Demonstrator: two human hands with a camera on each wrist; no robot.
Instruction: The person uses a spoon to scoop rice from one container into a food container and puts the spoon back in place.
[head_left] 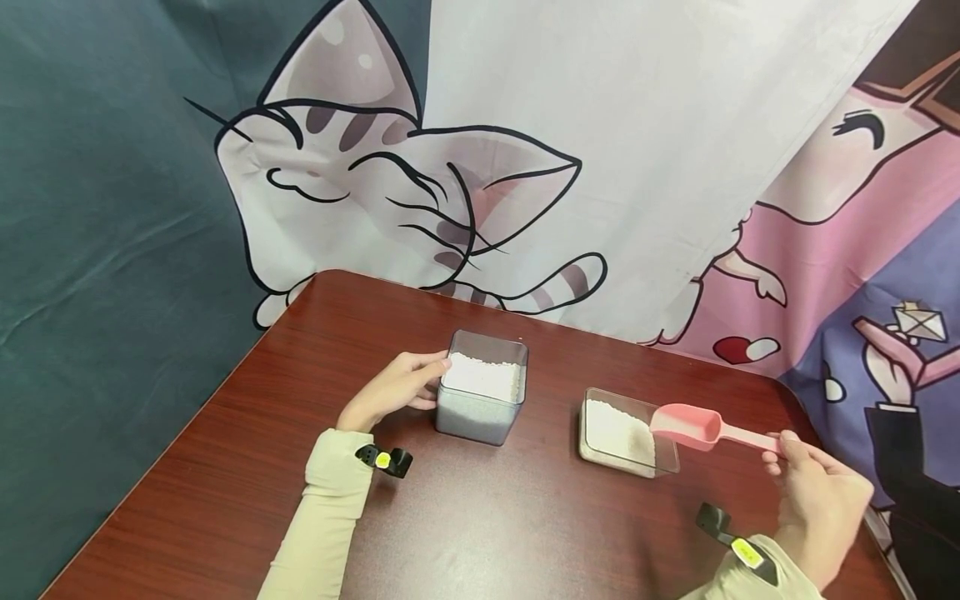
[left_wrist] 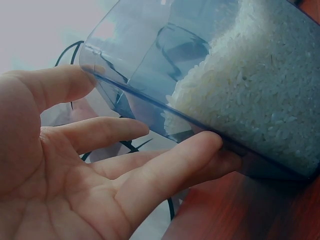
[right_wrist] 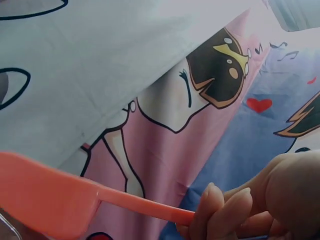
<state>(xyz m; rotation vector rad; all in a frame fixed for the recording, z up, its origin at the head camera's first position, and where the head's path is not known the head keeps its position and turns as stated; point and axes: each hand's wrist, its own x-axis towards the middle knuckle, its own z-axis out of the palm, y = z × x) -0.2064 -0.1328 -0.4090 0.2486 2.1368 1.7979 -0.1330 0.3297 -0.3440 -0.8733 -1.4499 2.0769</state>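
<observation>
A clear, blue-tinted square container (head_left: 480, 421) stands on the table, filled high with white rice (left_wrist: 265, 85). Against its left side rests my left hand (head_left: 401, 387), its fingers (left_wrist: 165, 172) fairly straight along the wall and the thumb up near the rim. My right hand (head_left: 821, 492) pinches the handle end of a pink scoop (head_left: 701, 427) between thumb and fingers. The scoop's bowl overlaps the right end of a shallow clear box (head_left: 667, 460), which holds more rice (head_left: 618, 433) heaped toward its left. No rice shows in the bowl.
The brown wooden table (head_left: 435, 517) runs back to a hanging cloth (head_left: 637, 125) printed with cartoon cats. Black wrist bands with yellow dots circle both sleeves (head_left: 322, 517). The shallow box stands to the right of the taller container.
</observation>
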